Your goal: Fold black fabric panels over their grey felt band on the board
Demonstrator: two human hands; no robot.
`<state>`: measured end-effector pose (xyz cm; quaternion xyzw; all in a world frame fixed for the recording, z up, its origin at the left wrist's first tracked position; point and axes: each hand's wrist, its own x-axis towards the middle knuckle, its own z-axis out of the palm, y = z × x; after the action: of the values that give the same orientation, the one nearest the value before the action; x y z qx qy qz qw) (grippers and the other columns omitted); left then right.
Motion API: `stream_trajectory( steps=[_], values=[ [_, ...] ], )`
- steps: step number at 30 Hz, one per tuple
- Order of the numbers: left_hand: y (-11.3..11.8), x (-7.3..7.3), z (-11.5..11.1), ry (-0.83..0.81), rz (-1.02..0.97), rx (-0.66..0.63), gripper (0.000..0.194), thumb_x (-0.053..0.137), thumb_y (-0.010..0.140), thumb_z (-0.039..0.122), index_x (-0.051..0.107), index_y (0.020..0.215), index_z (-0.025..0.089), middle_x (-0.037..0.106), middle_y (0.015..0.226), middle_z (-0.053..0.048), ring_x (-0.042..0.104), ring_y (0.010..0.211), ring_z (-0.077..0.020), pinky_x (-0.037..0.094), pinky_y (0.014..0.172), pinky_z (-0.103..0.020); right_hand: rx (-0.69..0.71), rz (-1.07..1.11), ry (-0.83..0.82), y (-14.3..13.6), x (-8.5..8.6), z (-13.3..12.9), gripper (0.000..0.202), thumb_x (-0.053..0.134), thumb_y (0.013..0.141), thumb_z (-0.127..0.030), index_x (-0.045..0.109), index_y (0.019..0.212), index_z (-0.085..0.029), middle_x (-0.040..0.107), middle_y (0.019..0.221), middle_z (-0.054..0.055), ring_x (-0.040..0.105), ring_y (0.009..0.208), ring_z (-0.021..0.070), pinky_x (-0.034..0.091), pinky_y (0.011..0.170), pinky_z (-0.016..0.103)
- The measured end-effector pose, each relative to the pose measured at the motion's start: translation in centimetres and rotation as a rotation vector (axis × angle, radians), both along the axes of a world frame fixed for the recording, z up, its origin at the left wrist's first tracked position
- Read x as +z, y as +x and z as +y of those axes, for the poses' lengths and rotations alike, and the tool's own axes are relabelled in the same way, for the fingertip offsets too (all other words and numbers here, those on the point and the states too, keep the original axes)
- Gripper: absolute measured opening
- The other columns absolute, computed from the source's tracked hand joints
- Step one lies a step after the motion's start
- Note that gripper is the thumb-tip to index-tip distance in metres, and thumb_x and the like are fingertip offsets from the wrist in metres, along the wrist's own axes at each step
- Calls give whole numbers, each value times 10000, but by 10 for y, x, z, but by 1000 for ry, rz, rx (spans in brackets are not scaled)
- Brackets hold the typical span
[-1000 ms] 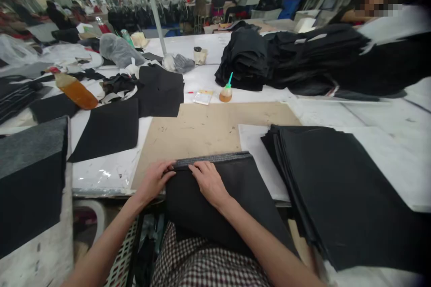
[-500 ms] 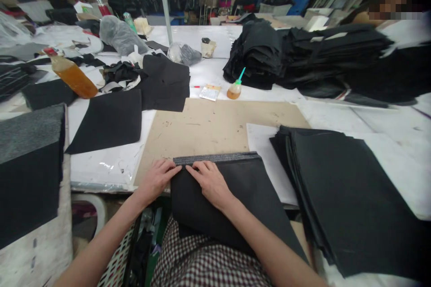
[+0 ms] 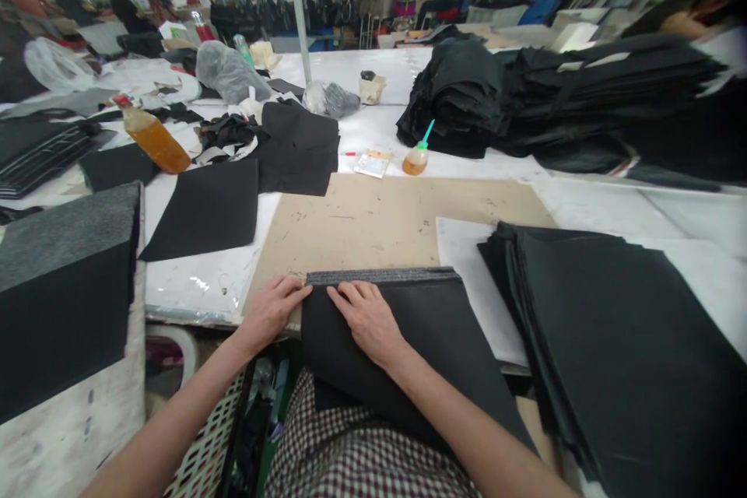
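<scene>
A black fabric sheet [image 3: 432,342] lies over the table's front edge and my checkered lap. Along its far side runs a grey layered strip [image 3: 385,276]. My left hand [image 3: 275,310] is at the sheet's far left corner, thumb on top and fingers curled at the edge, closed on it. Just right of it, my right hand [image 3: 369,320] rests on the sheet, thumb and fingers apart, fingertips against the grey strip. Beneath the sheet is a beige board [image 3: 355,218].
To the right stands a stack of black sheets [image 3: 630,327]; at the left lie a grey-and-black piece [image 3: 64,303] and a loose black panel [image 3: 210,206]. A small glue bottle [image 3: 415,162], an amber bottle [image 3: 156,138] and black bundles [image 3: 583,101] stand farther back. People sit beyond.
The view has shifted slightly, so the scene sits a little farther right. My right thumb has moved slightly away from my left thumb along the sheet's edge.
</scene>
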<state>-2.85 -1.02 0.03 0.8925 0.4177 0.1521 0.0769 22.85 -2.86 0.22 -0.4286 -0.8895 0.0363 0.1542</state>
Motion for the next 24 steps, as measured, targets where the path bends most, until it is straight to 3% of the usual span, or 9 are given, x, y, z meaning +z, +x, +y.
stream_trajectory(
  steps=[6, 10, 14, 18, 24],
  values=[
    [9, 12, -8, -170, -272, 184, 327, 446, 1004, 209, 565, 1307, 243, 573, 1199, -66, 549, 1139, -185, 487, 1016, -387, -7, 29, 30, 3, -5, -1, 425, 469, 971, -146, 515, 1393, -149, 592, 1210, 126, 487, 1119, 258, 412, 979, 410],
    [20, 14, -6, -130, -174, 114, 312, 510, 996, 290, 574, 1299, 253, 580, 1193, -67, 543, 1139, -205, 491, 995, -392, -22, 45, 53, 5, -6, -1, 423, 444, 980, -147, 509, 1399, -141, 594, 1208, 129, 491, 1126, 251, 409, 1000, 402],
    [24, 8, -1, -10, -56, 89, 246, 495, 1000, 256, 626, 1207, 230, 619, 1088, -62, 557, 1034, -197, 515, 895, -350, -11, 54, 86, 5, -6, -4, 471, 467, 948, -106, 512, 1409, -189, 596, 1215, 105, 502, 1122, 241, 425, 1003, 392],
    [27, 7, 2, 72, 41, 76, 206, 481, 1000, 245, 638, 1129, 210, 627, 1030, -53, 558, 967, -197, 511, 842, -334, -3, 91, 176, 4, -18, -2, 595, 497, 871, -47, 503, 1426, -261, 593, 1238, 74, 515, 1132, 247, 451, 994, 404],
    [32, 7, 4, 67, 5, 193, 246, 410, 1028, 283, 641, 1023, 198, 627, 972, -45, 560, 920, -179, 490, 826, -313, -29, 117, 291, -1, -37, 7, 686, 489, 775, -12, 505, 1423, -237, 626, 1198, 66, 551, 1073, 248, 492, 939, 403]
  ],
)
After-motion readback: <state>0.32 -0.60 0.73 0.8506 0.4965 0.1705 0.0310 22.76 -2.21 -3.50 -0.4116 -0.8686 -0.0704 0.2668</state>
